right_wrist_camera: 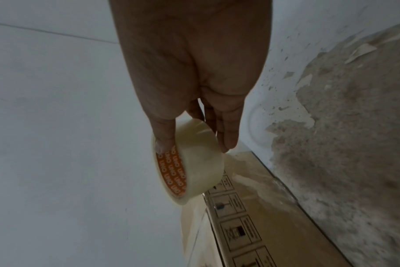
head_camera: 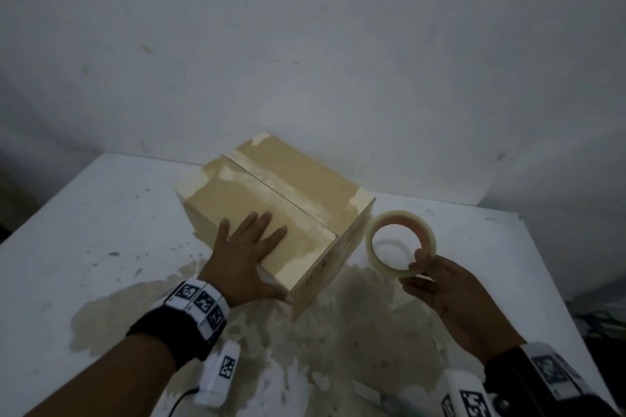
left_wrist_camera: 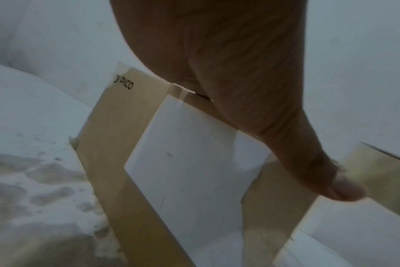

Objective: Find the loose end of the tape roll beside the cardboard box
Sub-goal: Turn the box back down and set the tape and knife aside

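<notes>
tape roll (head_camera: 401, 240): clear, orange core, centre right of frame beside cardboard box (head_camera: 271, 210), pinched at near rim by right hand (head_camera: 450, 294), thumb inside core. likely light, stiff, slick; loose end not visible. left hand (head_camera: 244, 257): flat on box, fingers relaxed. desk (head_camera: 84, 230): white, stained, peeling; bare pale wall.

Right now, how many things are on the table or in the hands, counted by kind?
Cardboard box: 1, under the flat left hand
Tape roll: 1, pinched by the right hand
Hands: 2
Total: 4, on the white table
</notes>
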`<control>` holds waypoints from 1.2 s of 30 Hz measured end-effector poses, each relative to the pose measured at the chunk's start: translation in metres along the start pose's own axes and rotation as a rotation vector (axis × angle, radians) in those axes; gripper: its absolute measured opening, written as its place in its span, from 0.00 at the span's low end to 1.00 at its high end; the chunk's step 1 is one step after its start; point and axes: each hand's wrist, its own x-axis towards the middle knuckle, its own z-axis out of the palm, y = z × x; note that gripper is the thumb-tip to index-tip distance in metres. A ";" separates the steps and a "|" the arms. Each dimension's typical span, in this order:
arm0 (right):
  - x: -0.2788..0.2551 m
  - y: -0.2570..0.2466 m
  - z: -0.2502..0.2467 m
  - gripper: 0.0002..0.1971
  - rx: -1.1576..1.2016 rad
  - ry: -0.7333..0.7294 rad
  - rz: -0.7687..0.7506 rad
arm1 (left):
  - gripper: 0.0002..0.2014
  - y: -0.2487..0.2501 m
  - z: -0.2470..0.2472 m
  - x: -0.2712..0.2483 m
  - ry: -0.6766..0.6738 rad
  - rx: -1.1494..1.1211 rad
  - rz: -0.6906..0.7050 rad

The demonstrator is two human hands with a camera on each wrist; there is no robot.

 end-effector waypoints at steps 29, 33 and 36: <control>0.038 0.044 -0.047 0.31 0.239 0.241 0.172 | 0.43 0.082 -0.004 0.103 0.034 0.063 -0.075; 0.053 0.043 -0.052 0.20 0.217 0.257 0.214 | 0.43 0.082 -0.008 0.106 -0.042 0.039 -0.095; 0.076 0.046 -0.057 0.15 0.226 0.302 0.242 | 0.42 0.083 -0.013 0.108 -0.098 0.032 -0.114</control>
